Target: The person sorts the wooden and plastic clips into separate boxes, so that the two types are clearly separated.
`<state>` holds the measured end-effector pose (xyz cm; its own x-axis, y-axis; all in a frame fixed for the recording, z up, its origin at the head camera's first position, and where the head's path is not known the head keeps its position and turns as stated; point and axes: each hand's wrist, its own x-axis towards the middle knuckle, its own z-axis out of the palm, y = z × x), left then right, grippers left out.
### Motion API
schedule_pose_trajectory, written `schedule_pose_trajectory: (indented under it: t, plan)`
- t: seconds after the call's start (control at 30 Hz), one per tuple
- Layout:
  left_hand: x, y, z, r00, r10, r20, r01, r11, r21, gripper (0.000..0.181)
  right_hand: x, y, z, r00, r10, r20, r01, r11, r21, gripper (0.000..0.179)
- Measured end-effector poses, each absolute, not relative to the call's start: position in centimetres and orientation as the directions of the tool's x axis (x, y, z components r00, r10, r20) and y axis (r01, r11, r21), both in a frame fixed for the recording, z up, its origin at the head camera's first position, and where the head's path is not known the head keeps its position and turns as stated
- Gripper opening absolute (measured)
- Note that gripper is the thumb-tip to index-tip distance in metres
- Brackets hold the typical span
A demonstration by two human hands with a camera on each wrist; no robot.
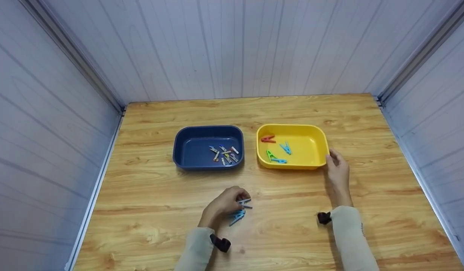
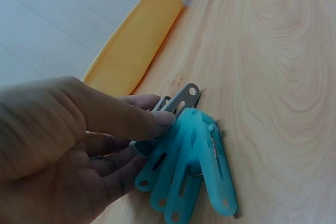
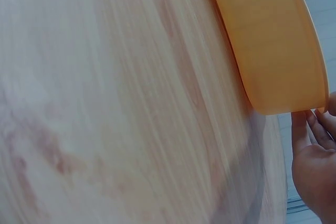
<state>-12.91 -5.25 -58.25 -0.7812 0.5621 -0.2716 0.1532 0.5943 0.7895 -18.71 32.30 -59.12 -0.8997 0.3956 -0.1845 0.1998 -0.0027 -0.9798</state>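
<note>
My left hand (image 1: 226, 205) rests on the wooden table (image 1: 367, 124) in front of the trays and pinches a grey clothes peg (image 1: 245, 203) (image 2: 176, 103) between thumb and fingers. Two or three light blue pegs (image 1: 237, 217) (image 2: 191, 169) lie bunched against that hand on the table. My right hand (image 1: 336, 169) (image 3: 312, 161) touches the near right corner of the yellow tray (image 1: 322, 141) (image 3: 273, 45) with its fingertips. The yellow tray holds a red peg (image 1: 268, 139), a blue peg (image 1: 286, 148) and a green and blue pair (image 1: 275, 158).
A dark blue tray (image 1: 183, 146) stands left of the yellow one and holds several small mixed-colour pegs (image 1: 224, 154). White panel walls (image 1: 47, 124) close in the table on the left, back and right.
</note>
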Motion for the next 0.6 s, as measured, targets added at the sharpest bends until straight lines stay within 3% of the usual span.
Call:
schedule_pose_trajectory:
  t: [0.37, 0.6]
  plan:
    - [-13.5, -5.6, -57.9, -0.797, 0.527, -0.294, 0.056, 0.55, 0.834, 0.032, -18.6, 32.4, -59.0, -0.913, 0.385, -0.138, 0.187, 0.093, -0.978, 0.045]
    - [-13.9, -5.7, -57.2, -0.82, 0.481, -0.31, -0.058, 0.469, 0.881, 0.039, -18.2, 31.7, -57.5, -0.904, 0.387, -0.182, 0.191, -0.017, -0.982, 0.043]
